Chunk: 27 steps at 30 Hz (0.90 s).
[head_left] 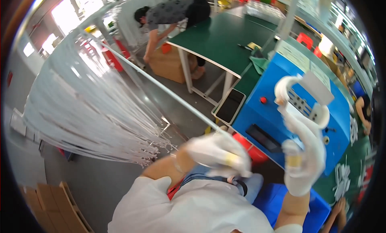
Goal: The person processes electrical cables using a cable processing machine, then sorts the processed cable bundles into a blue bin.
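Observation:
My left hand [220, 153], in a white glove, is at my waist by the near end of a long pale pole [161, 90]. Motion blurs its fingers, so their grip does not show. My right hand [307, 142], also gloved in white, is raised over a blue machine [257, 108]. Its fingers stretch up to a white curved piece [282, 88] on the machine's perforated metal head [299, 102], with the thumb apart. Whether they touch it cannot be made out. A large bundle of white cables [92, 108] hangs from the pole to my left.
A tablet-like device [230, 106] lies beside the machine. A blue bin [277, 201] is below my right arm. Ahead stands a green-topped table [225, 40], where a person [169, 13] bends over a cardboard box [168, 66]. More cartons [56, 205] stand at lower left.

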Each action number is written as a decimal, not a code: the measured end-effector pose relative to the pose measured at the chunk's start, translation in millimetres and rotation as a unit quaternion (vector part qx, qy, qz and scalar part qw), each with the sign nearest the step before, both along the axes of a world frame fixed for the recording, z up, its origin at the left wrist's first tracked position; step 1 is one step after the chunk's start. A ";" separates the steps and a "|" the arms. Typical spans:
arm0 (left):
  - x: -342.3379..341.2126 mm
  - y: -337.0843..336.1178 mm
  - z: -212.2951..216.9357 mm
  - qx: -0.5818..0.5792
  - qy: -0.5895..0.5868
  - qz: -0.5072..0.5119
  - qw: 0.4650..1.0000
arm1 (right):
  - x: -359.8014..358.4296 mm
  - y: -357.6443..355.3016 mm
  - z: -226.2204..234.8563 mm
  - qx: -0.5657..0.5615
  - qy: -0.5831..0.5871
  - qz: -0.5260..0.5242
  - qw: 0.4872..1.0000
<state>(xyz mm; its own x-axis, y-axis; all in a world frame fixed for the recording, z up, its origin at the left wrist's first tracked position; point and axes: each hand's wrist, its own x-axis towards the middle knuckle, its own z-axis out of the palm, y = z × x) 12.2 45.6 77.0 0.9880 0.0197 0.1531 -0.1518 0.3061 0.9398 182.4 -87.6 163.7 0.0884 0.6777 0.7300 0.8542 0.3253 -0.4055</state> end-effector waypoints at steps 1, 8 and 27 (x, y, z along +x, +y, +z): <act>36.1 -26.5 -38.7 -0.015 -0.042 -0.017 0.999 | -8.1 6.7 11.0 -0.098 0.043 0.053 0.993; 127.9 -111.7 -109.1 0.449 -0.158 -0.108 0.873 | -3.4 -19.4 4.0 -0.301 0.415 0.112 0.851; 6.5 14.3 -12.6 -0.300 -0.275 0.084 0.910 | 169.5 -303.8 -136.3 0.068 0.304 -0.557 0.770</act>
<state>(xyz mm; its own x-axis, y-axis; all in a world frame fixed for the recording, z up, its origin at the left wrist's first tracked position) 18.7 59.9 64.4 0.7402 0.4057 0.5362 -0.6405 0.6681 0.3786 351.9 -391.5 27.5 0.9128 -0.1442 0.3822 0.3002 -0.3978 -0.8670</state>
